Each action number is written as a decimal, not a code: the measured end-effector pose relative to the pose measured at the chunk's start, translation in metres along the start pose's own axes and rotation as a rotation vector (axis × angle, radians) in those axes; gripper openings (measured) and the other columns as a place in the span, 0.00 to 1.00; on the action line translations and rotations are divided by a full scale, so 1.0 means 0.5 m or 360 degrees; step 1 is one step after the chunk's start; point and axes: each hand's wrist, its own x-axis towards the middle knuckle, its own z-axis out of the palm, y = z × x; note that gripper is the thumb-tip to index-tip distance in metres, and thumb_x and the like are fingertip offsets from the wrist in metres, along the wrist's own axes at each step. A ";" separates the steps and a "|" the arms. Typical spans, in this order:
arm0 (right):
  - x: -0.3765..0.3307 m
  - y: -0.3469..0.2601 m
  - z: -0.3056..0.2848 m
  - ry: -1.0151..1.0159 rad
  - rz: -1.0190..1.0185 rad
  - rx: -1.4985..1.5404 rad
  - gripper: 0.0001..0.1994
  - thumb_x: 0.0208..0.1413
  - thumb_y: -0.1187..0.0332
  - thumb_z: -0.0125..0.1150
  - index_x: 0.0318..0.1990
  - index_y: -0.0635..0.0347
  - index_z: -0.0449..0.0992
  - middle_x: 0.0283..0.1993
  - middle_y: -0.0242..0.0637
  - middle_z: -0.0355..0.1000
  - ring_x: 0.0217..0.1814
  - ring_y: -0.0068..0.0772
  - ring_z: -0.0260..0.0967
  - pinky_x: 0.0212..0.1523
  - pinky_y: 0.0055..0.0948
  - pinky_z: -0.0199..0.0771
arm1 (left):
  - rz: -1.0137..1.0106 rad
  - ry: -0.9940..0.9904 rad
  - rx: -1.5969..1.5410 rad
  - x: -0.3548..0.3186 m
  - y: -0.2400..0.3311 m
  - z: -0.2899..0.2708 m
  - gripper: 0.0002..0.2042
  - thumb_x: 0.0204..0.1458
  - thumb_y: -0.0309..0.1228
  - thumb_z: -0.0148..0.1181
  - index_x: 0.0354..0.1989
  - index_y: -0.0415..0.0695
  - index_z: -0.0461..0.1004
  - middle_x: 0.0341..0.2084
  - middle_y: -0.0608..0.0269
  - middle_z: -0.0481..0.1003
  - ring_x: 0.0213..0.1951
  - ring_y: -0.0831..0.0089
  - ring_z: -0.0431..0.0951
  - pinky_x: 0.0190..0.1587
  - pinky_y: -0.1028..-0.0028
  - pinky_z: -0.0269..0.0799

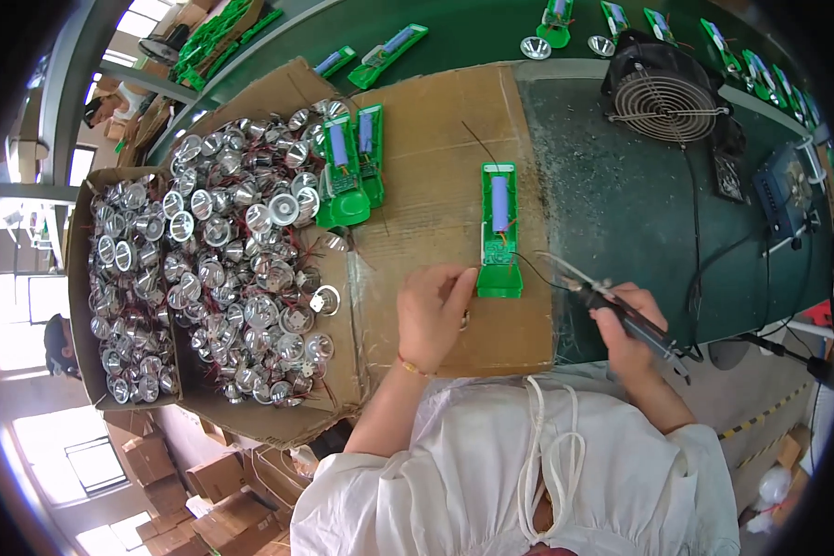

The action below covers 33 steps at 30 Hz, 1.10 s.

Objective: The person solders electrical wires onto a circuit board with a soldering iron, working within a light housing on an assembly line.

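A green plastic housing (499, 278) lies on the cardboard in front of me, with a purple cylindrical battery (500, 204) and a small circuit board (499, 253) in it. My left hand (431, 310) is closed at the housing's lower left edge, thumb and fingers drawn together; what they pinch is hidden. A sliver of something shiny shows under that hand. To the right of the housing, my right hand (628, 329) grips a soldering iron (641, 326) with a dark handle and a thin curved tube. Its front end points toward the circuit board, apart from it. Dark thin wires stick out from the housing.
Cardboard boxes (171, 366) full of shiny reflector cups (259, 315) stand at the left. Two more green housings (343, 208) lean at their edge. A black fan (663, 102) and a blue power unit (783, 195) sit at the right. Further housings (389, 56) line the far side.
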 end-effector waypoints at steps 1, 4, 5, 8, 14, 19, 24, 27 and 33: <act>0.005 -0.008 0.008 -0.0046 -0.0052 -0.0019 0.08 0.44 0.78 0.59 0.33 0.66 0.69 0.27 0.40 0.70 0.27 0.26 0.67 0.29 0.24 0.68 | 0.0006 -0.0015 -0.0013 0.003 0.009 0.005 0.06 0.47 0.29 0.59 0.23 0.40 0.74 0.20 0.58 0.72 0.26 0.65 0.72 0.32 0.68 0.66; 0.008 -0.007 0.026 -0.0064 -0.0055 0.0012 0.08 0.43 0.77 0.62 0.31 0.66 0.70 0.27 0.40 0.70 0.27 0.26 0.67 0.28 0.23 0.67 | -0.0353 -0.0235 -0.0353 0.017 0.038 0.009 0.06 0.46 0.29 0.60 0.23 0.40 0.74 0.20 0.59 0.71 0.26 0.66 0.71 0.30 0.69 0.66; 0.009 -0.012 0.029 -0.0054 0.0010 -0.0001 0.08 0.43 0.76 0.62 0.31 0.66 0.70 0.26 0.40 0.70 0.26 0.25 0.66 0.28 0.23 0.67 | -0.0276 -0.0194 -0.0343 0.018 0.034 0.014 0.05 0.46 0.28 0.60 0.23 0.40 0.74 0.21 0.59 0.71 0.26 0.66 0.71 0.29 0.70 0.66; 0.016 -0.018 0.039 -0.0047 -0.0045 0.0050 0.08 0.44 0.75 0.62 0.31 0.67 0.70 0.26 0.39 0.70 0.25 0.24 0.65 0.27 0.22 0.66 | -0.0160 -0.0136 -0.0335 0.024 0.030 0.018 0.05 0.45 0.28 0.61 0.23 0.40 0.74 0.21 0.59 0.70 0.25 0.66 0.70 0.28 0.70 0.66; 0.017 -0.022 0.048 -0.0095 0.0127 0.0082 0.08 0.45 0.73 0.62 0.31 0.68 0.70 0.26 0.37 0.70 0.25 0.22 0.63 0.26 0.21 0.64 | -0.0104 -0.0127 -0.0306 0.028 0.032 0.018 0.05 0.44 0.27 0.61 0.21 0.40 0.74 0.21 0.59 0.70 0.25 0.66 0.70 0.28 0.71 0.66; 0.017 -0.019 0.049 -0.0084 0.0122 0.0084 0.08 0.45 0.73 0.62 0.30 0.68 0.70 0.25 0.37 0.69 0.24 0.22 0.63 0.25 0.21 0.64 | -0.0181 -0.0153 -0.0363 0.030 0.040 0.017 0.06 0.44 0.27 0.61 0.21 0.39 0.74 0.21 0.60 0.71 0.24 0.67 0.71 0.27 0.71 0.66; 0.017 -0.019 0.050 -0.0030 0.0032 0.0038 0.07 0.46 0.74 0.62 0.31 0.67 0.71 0.25 0.36 0.71 0.22 0.19 0.64 0.23 0.19 0.64 | -0.0186 -0.0129 -0.0362 0.032 0.041 0.019 0.06 0.44 0.27 0.61 0.21 0.40 0.74 0.21 0.59 0.70 0.24 0.68 0.71 0.27 0.71 0.66; 0.010 -0.014 0.047 0.0015 0.0122 0.0088 0.07 0.46 0.74 0.62 0.31 0.67 0.71 0.26 0.37 0.70 0.23 0.20 0.64 0.24 0.20 0.65 | -0.0208 -0.0142 -0.0373 0.031 0.037 0.018 0.05 0.44 0.27 0.62 0.21 0.40 0.74 0.20 0.59 0.70 0.24 0.67 0.71 0.26 0.71 0.66; 0.010 -0.015 0.042 0.0034 0.0100 0.0159 0.09 0.47 0.73 0.62 0.33 0.67 0.70 0.27 0.38 0.70 0.25 0.21 0.64 0.26 0.21 0.65 | -0.0172 -0.0136 -0.0377 0.032 0.033 0.020 0.06 0.44 0.27 0.62 0.20 0.40 0.74 0.20 0.59 0.69 0.22 0.67 0.71 0.26 0.71 0.66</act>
